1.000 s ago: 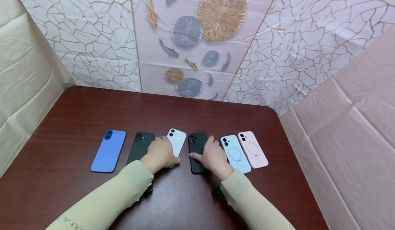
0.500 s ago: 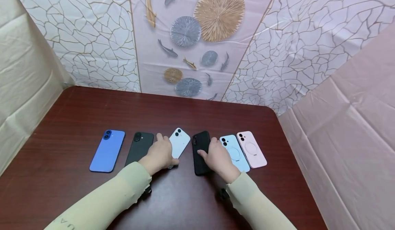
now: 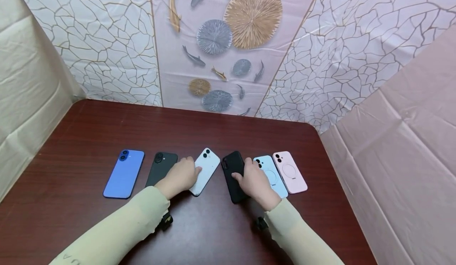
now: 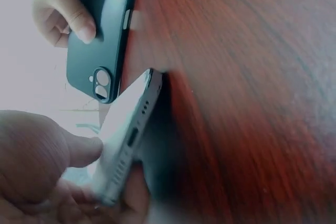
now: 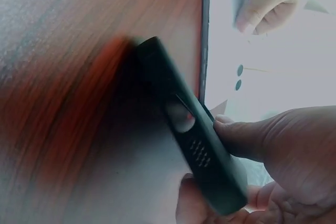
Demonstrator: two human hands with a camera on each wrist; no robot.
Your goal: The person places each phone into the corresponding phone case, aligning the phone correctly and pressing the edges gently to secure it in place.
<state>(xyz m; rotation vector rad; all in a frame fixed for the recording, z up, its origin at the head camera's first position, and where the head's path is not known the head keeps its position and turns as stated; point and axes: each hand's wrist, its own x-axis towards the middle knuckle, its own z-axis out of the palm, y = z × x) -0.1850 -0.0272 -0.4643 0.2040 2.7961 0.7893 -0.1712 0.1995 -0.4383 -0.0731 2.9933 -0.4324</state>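
My left hand (image 3: 180,176) grips a white phone (image 3: 208,167) by its left side, thumb on the back. In the left wrist view, a finger lies beneath the white phone (image 4: 128,135), and its port end is raised off the table. To the right, my right hand (image 3: 255,182) holds a black phone case (image 3: 231,172) with its thumb on the back and fingers on the far edge. The right wrist view shows the case's (image 5: 197,140) end with an oval cutout and small holes, tipped up over a finger. White shows through the camera openings in the left wrist view.
A blue phone (image 3: 124,174) and a dark phone (image 3: 160,170), partly behind my left arm, lie at the left. A light blue case (image 3: 272,178) and a pink case (image 3: 291,173), both with ring marks, lie at the right on the reddish-brown table (image 3: 199,233). Patterned cloth stands behind.
The white phone's camera end has swung right, and my left thumb has moved from its near end onto its back. My right hand and the black case have shifted right, the case tilting leftward.
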